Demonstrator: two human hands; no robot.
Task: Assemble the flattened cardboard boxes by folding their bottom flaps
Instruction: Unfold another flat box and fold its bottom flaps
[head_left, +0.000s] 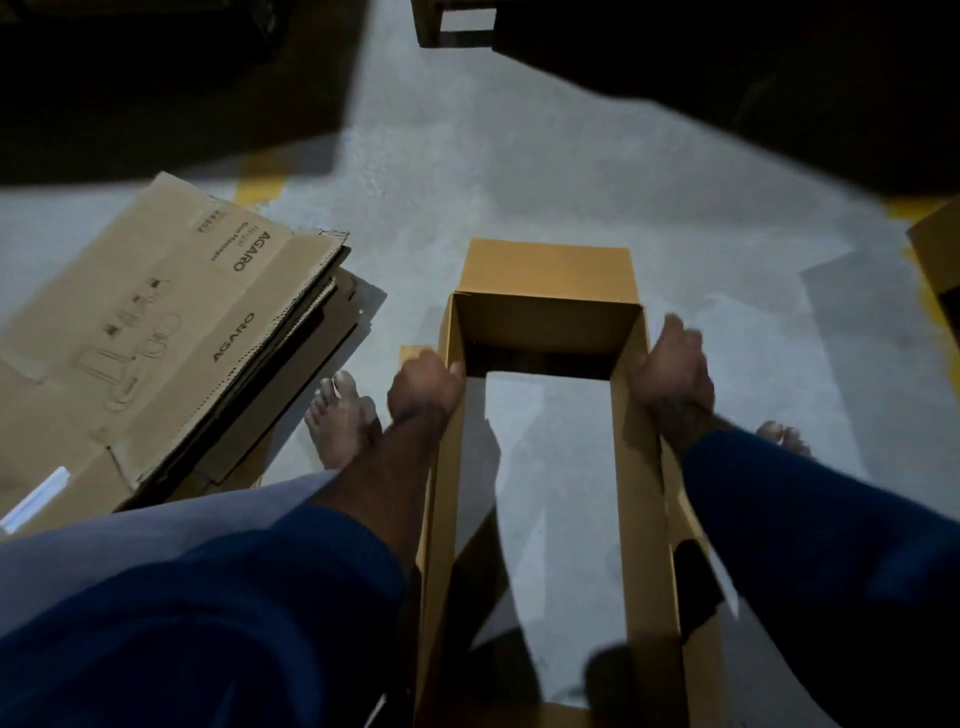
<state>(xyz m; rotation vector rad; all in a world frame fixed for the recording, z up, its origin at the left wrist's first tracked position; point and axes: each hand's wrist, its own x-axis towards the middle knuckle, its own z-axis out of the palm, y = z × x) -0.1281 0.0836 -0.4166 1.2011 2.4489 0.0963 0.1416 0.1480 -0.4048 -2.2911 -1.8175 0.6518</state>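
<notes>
A long, narrow cardboard box (545, 312) stands opened into a rectangular tube on the grey floor, and the floor shows through its open bottom. My left hand (423, 387) grips the top edge of its left wall, fingers curled over the rim. Opposite it, my right hand (672, 366) grips the top edge of the right wall. The far flap of the box stands up past the far wall. Both forearms wear dark blue sleeves.
A stack of flattened printed cardboard boxes (156, 332) lies on the floor at the left. My bare feet (340, 415) stand on either side of the box. Another cardboard edge (940, 249) shows at the far right. Dark shadowed areas fill the back.
</notes>
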